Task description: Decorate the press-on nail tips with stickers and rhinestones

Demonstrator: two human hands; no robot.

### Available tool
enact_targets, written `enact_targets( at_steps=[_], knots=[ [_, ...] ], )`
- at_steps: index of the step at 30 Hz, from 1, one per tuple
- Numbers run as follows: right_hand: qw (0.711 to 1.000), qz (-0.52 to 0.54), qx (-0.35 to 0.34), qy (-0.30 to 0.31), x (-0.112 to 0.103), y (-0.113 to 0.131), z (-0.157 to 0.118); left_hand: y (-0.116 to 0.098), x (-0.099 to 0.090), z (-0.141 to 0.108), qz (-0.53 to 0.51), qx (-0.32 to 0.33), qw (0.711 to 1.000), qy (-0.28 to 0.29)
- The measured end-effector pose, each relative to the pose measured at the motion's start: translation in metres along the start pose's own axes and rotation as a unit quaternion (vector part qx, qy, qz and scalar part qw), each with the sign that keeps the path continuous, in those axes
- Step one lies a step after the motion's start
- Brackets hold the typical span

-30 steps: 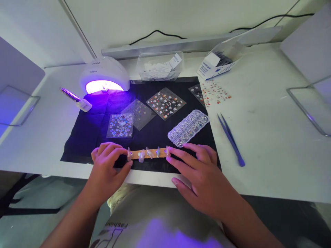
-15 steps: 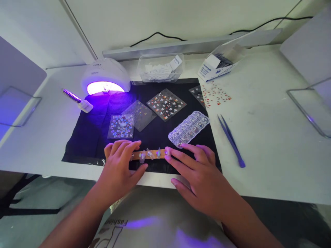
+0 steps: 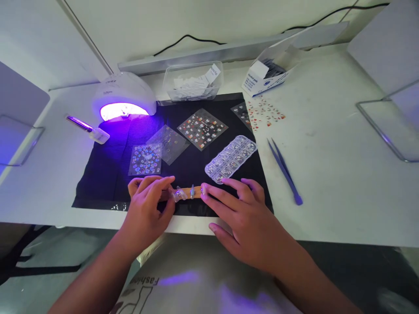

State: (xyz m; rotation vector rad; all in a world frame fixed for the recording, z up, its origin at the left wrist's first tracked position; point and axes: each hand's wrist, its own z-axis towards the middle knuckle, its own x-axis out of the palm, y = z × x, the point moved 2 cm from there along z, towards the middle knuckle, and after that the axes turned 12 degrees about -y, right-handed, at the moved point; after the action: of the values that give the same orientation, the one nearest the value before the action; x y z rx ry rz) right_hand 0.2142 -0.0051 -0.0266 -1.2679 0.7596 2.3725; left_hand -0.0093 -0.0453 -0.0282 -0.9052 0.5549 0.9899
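A wooden stick with several clear artificial nail tips set across it lies at the front of the black mat. My left hand is at the stick's left part, its thumb and forefinger closed around a nail tip there; the fingers partly hide that end. At the other end, the forefinger of my right hand rests by the rightmost nail tip, fingers stretched and apart, thumb held away. Just beyond the right fingers is a clear compartment case of small shiny gems.
A lit nail lamp glows purple at back left, near a polish bottle. Sticker sheets lie on the black mat. Behind are a clear tub of packets and an alcohol-pad box. Blue tweezers lie right.
My left thumb and forefinger have come together around a nail tip at the stick's left part. My right hand stays at its end. The whole view has shifted slightly.
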Motion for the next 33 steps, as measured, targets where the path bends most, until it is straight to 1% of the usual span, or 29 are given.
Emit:
enact_targets(
  at_steps=[5, 10, 14, 21, 25, 33],
  knots=[
    [1.0, 0.004, 0.005, 0.001, -0.001, 0.0007, -0.0004, -0.0012, 0.0011, 0.0028, -0.003, -0.003, 1.0, -0.002],
    [1.0, 0.005, 0.005, 0.008, -0.0007, 0.0006, 0.0003, -0.0024, 0.0019, 0.0052, -0.014, 0.005, 1.0, 0.015],
    [1.0, 0.0, 0.006, 0.009, -0.0004, 0.001, 0.0001, -0.003, 0.0018, 0.0066, -0.018, 0.002, 1.0, 0.015],
    [1.0, 0.0, 0.006, 0.012, -0.0016, 0.0014, 0.0003, 0.0017, -0.0022, 0.0075, -0.005, -0.011, 1.0, 0.023],
    [1.0, 0.001, 0.006, 0.009, -0.0004, 0.001, 0.0005, 0.0048, -0.0042, 0.0061, 0.006, -0.017, 1.0, 0.015],
    [1.0, -0.003, 0.009, 0.013, -0.001, 0.0012, 0.0002, 0.0068, -0.0034, 0.0038, 0.001, -0.024, 1.0, 0.017]
  ],
)
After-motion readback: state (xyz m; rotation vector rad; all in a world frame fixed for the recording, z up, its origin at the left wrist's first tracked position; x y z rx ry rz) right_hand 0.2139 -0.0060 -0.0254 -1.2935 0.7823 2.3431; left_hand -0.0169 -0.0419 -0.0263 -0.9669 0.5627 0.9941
